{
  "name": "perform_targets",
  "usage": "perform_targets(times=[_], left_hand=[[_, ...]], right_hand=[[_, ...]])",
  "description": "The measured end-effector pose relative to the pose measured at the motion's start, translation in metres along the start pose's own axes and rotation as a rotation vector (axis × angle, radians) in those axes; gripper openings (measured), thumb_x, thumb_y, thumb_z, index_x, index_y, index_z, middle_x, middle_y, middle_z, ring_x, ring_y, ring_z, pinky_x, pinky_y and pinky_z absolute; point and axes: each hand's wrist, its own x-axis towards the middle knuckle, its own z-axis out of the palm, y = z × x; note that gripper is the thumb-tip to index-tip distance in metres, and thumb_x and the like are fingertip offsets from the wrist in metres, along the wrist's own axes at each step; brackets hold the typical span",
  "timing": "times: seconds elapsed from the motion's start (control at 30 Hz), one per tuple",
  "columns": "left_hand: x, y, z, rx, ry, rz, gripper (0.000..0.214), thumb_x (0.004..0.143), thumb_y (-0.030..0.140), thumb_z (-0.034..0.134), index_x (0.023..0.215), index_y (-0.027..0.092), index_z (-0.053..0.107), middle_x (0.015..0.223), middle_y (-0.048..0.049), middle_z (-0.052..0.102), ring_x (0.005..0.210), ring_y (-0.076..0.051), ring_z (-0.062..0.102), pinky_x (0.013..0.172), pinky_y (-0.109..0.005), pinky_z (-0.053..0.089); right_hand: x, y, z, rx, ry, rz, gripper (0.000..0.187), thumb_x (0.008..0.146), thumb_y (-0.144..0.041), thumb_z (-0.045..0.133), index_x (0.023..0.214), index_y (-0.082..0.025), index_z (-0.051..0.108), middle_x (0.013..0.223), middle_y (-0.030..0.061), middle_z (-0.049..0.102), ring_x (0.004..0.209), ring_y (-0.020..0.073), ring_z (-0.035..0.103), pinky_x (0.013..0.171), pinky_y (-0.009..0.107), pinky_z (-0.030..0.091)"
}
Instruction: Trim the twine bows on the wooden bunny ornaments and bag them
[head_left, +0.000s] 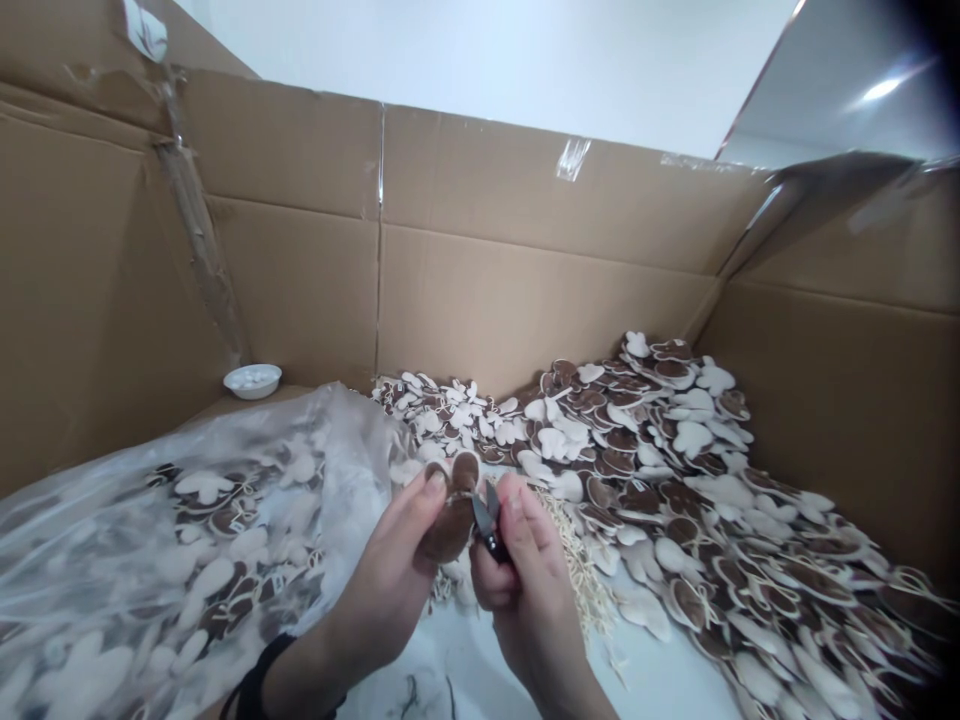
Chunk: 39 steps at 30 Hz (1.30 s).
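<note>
My left hand point(394, 545) grips a brown plush bunny-head piece point(450, 530) with two rounded ears, the thumb lying on one ear. Against the right side of that piece, my right hand point(529, 555) is closed round a pair of dark thread snips point(489, 525), blades pointing up and toward the ears. Whether the blades touch a thread cannot be made out. Beneath and right of the hands lies a heap of cut cream cord ends point(574, 555). The back of the piece is hidden by my fingers.
A large pile of brown and white bunny-shaped pieces point(694, 490) spreads along the right. To the left, a clear plastic bag point(341, 440) holds more. A small white bowl point(253, 392) stands in the back left corner. Cardboard walls point(480, 290) enclose the white work surface point(465, 660).
</note>
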Motion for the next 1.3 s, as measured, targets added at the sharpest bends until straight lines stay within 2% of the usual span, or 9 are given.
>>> perform_targets(times=[0.17, 0.27, 0.37, 0.5, 0.6, 0.7, 1.0, 1.13, 1.3], left_hand=[[0.004, 0.007, 0.005, -0.191, -0.018, -0.133, 0.017, 0.077, 0.031, 0.069, 0.076, 0.015, 0.066, 0.075, -0.0006, 0.061, 0.075, -0.013, 0.056, 0.074, -0.021, 0.048], [0.006, 0.009, 0.008, -0.161, -0.077, -0.160, 0.022, 0.084, 0.033, 0.059, 0.076, 0.014, 0.065, 0.074, -0.0023, 0.062, 0.069, -0.011, 0.055, 0.068, -0.020, 0.047], [0.008, 0.007, 0.006, -0.037, 0.003, -0.039, 0.028, 0.092, 0.035, 0.046, 0.081, 0.016, 0.063, 0.073, -0.0024, 0.063, 0.067, -0.012, 0.055, 0.068, -0.021, 0.046], [0.009, 0.004, 0.002, 0.103, 0.169, 0.104, 0.024, 0.091, 0.038, 0.048, 0.090, 0.019, 0.063, 0.080, -0.0016, 0.064, 0.076, -0.014, 0.057, 0.073, -0.023, 0.045], [0.008, 0.001, -0.002, 0.146, 0.219, 0.112, 0.024, 0.088, 0.040, 0.053, 0.092, 0.019, 0.064, 0.088, -0.0023, 0.066, 0.087, -0.016, 0.059, 0.079, -0.024, 0.046], [0.006, -0.002, -0.004, 0.141, 0.259, 0.102, 0.026, 0.086, 0.042, 0.057, 0.099, 0.021, 0.065, 0.096, -0.0019, 0.068, 0.095, -0.018, 0.060, 0.085, -0.025, 0.045], [0.001, -0.001, -0.003, 0.155, 0.193, 0.092, 0.026, 0.086, 0.045, 0.057, 0.103, 0.026, 0.063, 0.098, 0.0018, 0.066, 0.100, -0.017, 0.057, 0.087, -0.021, 0.044], [0.001, -0.001, -0.003, 0.157, 0.161, 0.110, 0.026, 0.087, 0.046, 0.056, 0.101, 0.026, 0.062, 0.095, 0.0016, 0.064, 0.096, -0.017, 0.056, 0.080, -0.020, 0.045], [0.004, -0.002, -0.004, 0.166, 0.122, 0.140, 0.026, 0.087, 0.048, 0.055, 0.098, 0.025, 0.062, 0.091, 0.0011, 0.060, 0.090, -0.015, 0.053, 0.078, -0.017, 0.045]], right_hand=[[0.005, -0.007, -0.002, 0.096, -0.031, 0.080, 0.036, 0.092, -0.051, 0.046, 0.073, -0.025, 0.031, 0.044, -0.0137, 0.015, 0.035, 0.0066, 0.004, 0.032, 0.017, 0.009], [0.010, -0.025, -0.013, 0.068, 0.049, -0.144, 0.026, 0.096, -0.043, 0.041, 0.077, -0.026, 0.036, 0.046, -0.0121, 0.011, 0.035, 0.0093, 0.004, 0.030, 0.019, 0.011], [0.009, -0.042, -0.024, -0.066, 0.160, -0.401, 0.022, 0.098, -0.037, 0.035, 0.080, -0.026, 0.039, 0.050, -0.0099, 0.011, 0.038, 0.0113, 0.005, 0.032, 0.021, 0.014], [0.000, -0.042, -0.021, -0.304, 0.201, -0.441, 0.024, 0.098, -0.038, 0.033, 0.078, -0.026, 0.039, 0.051, -0.0080, 0.024, 0.040, 0.0115, 0.020, 0.037, 0.021, 0.021], [-0.007, -0.032, -0.010, -0.481, 0.236, -0.382, 0.022, 0.098, -0.040, 0.037, 0.082, -0.025, 0.043, 0.056, -0.0054, 0.037, 0.046, 0.0118, 0.035, 0.042, 0.022, 0.029], [-0.012, -0.022, 0.000, -0.599, 0.230, -0.249, 0.022, 0.097, -0.042, 0.038, 0.089, -0.024, 0.049, 0.062, -0.0033, 0.042, 0.053, 0.0132, 0.041, 0.049, 0.025, 0.034], [-0.011, -0.009, 0.007, -0.607, 0.115, -0.140, 0.023, 0.097, -0.040, 0.035, 0.091, -0.023, 0.050, 0.055, -0.0069, 0.032, 0.048, 0.0127, 0.034, 0.056, 0.028, 0.034], [-0.008, -0.010, 0.006, -0.605, 0.121, -0.126, 0.027, 0.097, -0.044, 0.035, 0.091, -0.023, 0.049, 0.060, -0.0043, 0.039, 0.055, 0.0142, 0.040, 0.057, 0.027, 0.034], [-0.002, -0.013, 0.002, -0.378, 0.061, 0.073, 0.034, 0.095, -0.052, 0.039, 0.090, -0.021, 0.050, 0.059, -0.0051, 0.036, 0.053, 0.0110, 0.033, 0.050, 0.022, 0.027]])
